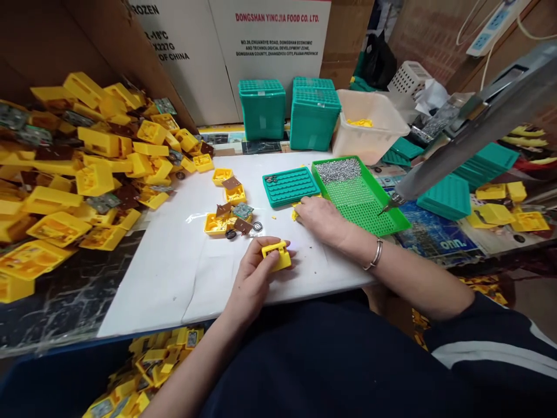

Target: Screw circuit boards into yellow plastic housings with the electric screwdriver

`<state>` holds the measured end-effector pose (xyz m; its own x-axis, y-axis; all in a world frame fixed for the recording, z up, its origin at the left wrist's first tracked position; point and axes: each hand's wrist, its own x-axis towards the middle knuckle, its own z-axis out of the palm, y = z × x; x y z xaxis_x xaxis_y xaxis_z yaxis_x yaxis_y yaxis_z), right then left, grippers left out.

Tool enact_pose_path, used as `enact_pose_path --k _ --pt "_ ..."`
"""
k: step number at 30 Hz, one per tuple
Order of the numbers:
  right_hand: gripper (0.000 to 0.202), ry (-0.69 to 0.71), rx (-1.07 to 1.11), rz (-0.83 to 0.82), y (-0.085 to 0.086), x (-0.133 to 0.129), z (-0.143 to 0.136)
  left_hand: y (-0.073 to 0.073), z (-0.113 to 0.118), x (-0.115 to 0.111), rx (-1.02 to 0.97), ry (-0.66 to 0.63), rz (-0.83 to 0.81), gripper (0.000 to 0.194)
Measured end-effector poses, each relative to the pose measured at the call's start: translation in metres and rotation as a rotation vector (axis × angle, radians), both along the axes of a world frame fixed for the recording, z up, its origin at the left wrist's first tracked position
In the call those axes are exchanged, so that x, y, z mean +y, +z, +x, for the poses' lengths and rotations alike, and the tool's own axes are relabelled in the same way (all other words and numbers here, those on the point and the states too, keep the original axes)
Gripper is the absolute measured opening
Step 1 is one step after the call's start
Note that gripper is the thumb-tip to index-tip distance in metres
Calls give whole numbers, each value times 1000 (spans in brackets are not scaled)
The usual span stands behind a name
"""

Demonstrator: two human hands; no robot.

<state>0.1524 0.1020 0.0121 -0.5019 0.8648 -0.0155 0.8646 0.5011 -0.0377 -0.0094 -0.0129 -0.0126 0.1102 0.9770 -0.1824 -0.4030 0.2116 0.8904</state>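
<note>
My left hand [252,278] is closed round a small yellow plastic housing [282,259], the thumb pressed on its face, just above the white work surface [174,278]. Farther forward, my right hand [319,217] has its fingers curled down over a few small yellow plastic pieces [295,213]. Whether one is pinched there is hidden. Behind those pieces lies a teal ridged tray [291,188] with dark round parts at one corner. Left of my hands sit opened yellow housings [215,225] with a circuit board [242,210], brown plates [242,226] and a round speaker [257,226].
A green perforated tray [365,197] of silver screws [337,170] stands on the right, under a hanging electric screwdriver [418,180]. Many yellow housings [93,177] are heaped at left. Teal tray stacks [262,110] and a whitish bin [369,130] line the back.
</note>
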Motion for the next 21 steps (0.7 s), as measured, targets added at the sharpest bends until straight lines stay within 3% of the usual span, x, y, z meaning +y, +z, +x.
enact_pose_path --k 4,7,9,11,13,15,18,21 --pt "23 19 67 22 9 -2 6 2 2 4 -93 17 -71 20" --pt "19 45 419 17 13 -10 13 3 3 7 -129 8 -110 19" --pt "14 28 759 -184 15 -18 16 3 4 9 -132 -6 -124 18" --pt "15 -28 1039 -533 17 -26 19 4 5 11 -138 -27 -123 17" --pt "22 -75 1229 -823 18 -32 21 5 7 12 -143 -41 -114 17" --pt "29 -79 1319 -960 18 -37 24 6 9 13 -142 -40 -109 17" --pt "26 -37 1308 -829 15 -43 29 9 11 13 -133 -32 -115 17" --pt "19 132 1101 -330 10 -51 32 11 11 13 -139 -39 -122 17"
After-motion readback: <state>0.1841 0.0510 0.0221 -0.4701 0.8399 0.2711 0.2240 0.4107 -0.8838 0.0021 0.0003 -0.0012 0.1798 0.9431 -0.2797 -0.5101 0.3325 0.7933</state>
